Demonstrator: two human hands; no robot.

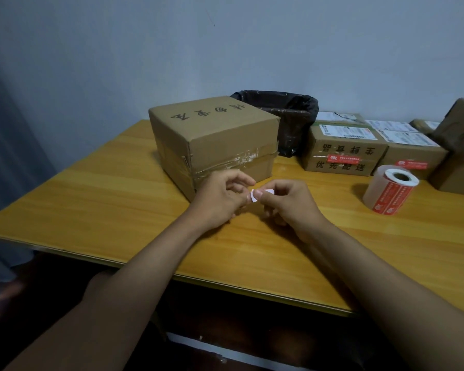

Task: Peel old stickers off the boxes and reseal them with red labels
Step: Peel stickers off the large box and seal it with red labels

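A large cardboard box with clear tape around its middle stands on the wooden table. In front of its near corner, my left hand and my right hand meet over a small white sticker piece. My right thumb and fingers pinch it, and my left fingers curl against its left end. A roll of red labels lies on its side to the right. Two smaller boxes behind it carry red labels on their fronts and white shipping labels on top.
A bin lined with a black bag sits behind the large box. More cardboard boxes stack at the far right edge. The table's front edge runs across below my forearms, with dark floor beneath.
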